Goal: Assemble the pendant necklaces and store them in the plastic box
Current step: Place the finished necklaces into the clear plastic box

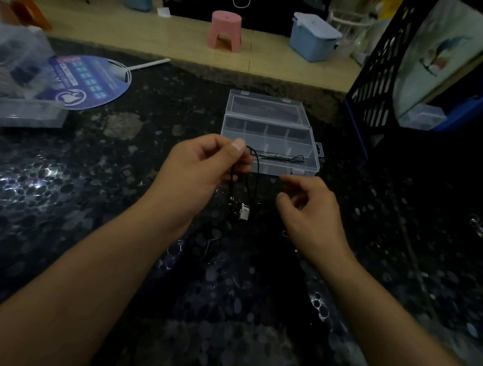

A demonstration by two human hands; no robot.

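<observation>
My left hand pinches a black necklace cord between thumb and fingers, just in front of the clear plastic box. The cord hangs down in a loop with a small silver pendant at its bottom, above the dark table. My right hand hovers to the right of the pendant, fingers curled and apart, holding nothing that I can see. The box stands with its lid tipped back, and another black corded necklace lies in its front compartment.
A round blue hand fan and a clear plastic container lie at the far left. A dark mesh basket stands at the right. Small metal pieces glint near the right edge. A pink stool and a blue bin are on the floor beyond.
</observation>
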